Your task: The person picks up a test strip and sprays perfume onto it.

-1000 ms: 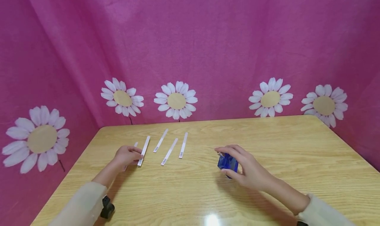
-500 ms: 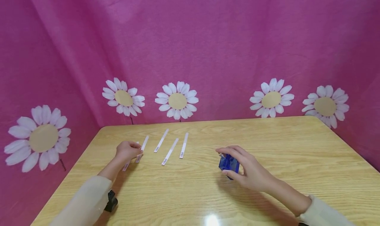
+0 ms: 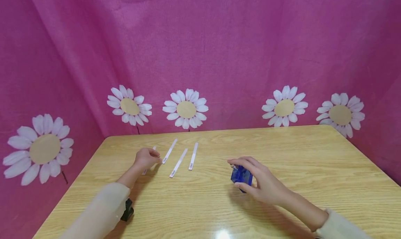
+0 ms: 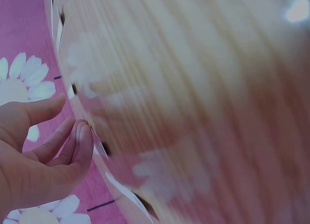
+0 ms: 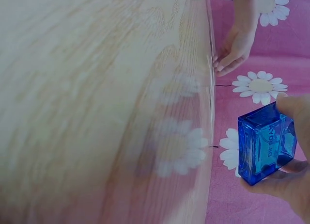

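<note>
My right hand [image 3: 266, 183] grips a blue glass perfume bottle [image 3: 240, 177] by its sides, above the right half of the table. Lettering shows on the bottle [image 5: 266, 146] in the right wrist view. On the left, my left hand [image 3: 147, 158] hovers over the paper test strips, its fingertips beside the lower end of one strip [image 3: 170, 150]. The left wrist view shows its thumb [image 4: 46, 110] apart from its bent fingers [image 4: 83, 144], which pinch nothing. Another strip [image 3: 144, 172] lies partly hidden under this hand. Two more strips, one [image 3: 179, 162] lower and one [image 3: 193, 156] farther right, lie flat.
The wooden table [image 3: 206, 204] has a glossy surface with a light reflection near its front edge. Behind and left of it hangs a pink curtain [image 3: 200, 58] with large white flowers. A black device [image 3: 127, 209] sits at my left wrist.
My left hand has let go of a strip, which now lies flat, and moved right toward the neighbouring strip. My right hand has stayed in place with the perfume bottle.
</note>
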A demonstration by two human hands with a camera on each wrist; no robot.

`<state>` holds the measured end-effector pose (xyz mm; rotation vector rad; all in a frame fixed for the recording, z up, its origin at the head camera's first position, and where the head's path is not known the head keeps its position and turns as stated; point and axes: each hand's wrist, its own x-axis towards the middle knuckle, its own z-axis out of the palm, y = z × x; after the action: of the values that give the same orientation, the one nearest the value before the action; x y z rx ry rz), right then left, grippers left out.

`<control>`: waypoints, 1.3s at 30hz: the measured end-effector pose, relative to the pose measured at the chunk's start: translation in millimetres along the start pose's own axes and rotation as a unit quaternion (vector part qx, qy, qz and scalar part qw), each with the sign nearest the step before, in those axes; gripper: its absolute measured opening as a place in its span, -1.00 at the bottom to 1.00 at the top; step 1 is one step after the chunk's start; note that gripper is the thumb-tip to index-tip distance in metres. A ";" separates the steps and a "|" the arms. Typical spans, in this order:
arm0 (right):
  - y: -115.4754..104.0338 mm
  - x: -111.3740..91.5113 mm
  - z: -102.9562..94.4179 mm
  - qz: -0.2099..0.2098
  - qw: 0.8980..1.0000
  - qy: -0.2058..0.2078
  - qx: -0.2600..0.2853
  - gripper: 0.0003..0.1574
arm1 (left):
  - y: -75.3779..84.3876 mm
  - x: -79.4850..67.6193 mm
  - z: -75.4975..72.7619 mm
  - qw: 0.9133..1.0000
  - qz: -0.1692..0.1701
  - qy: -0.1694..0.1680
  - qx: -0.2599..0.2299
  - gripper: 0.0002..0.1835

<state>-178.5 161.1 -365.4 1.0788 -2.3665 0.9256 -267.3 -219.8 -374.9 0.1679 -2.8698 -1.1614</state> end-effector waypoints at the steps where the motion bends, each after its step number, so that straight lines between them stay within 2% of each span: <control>1: -0.1 -0.2 0.0 0.001 1.000 0.000 0.000 -0.23 | 1.0 1.2 1.8 1.000 0.003 0.000 0.004 -0.72; 6: 0.2 -0.6 0.5 0.001 1.000 0.001 0.004 -0.22 | 5.3 5.7 9.0 1.000 0.021 0.001 0.010 -0.73; 18: 2.5 -2.8 2.4 -0.007 1.000 0.002 0.013 -0.23 | 17.6 9.9 19.7 1.000 0.018 0.005 0.011 -0.75; 25: 7.3 -3.5 -2.0 0.008 1.000 0.002 0.001 -0.20 | 17.1 12.2 20.2 1.000 0.007 0.007 -0.002 -0.72; 30: 10.6 -5.5 -5.1 -0.001 1.000 0.014 -0.005 -0.17 | 15.3 13.3 20.2 1.000 0.002 0.009 -0.022 -0.69; 39: 14.7 -8.0 -4.0 -0.018 0.999 0.028 -0.006 -0.21 | 9.8 15.8 18.4 0.999 0.025 -0.010 -0.037 -0.66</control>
<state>-184.5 175.3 -373.1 1.0744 -2.2974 0.9164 -285.2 -201.9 -381.4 0.0816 -2.8249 -1.2636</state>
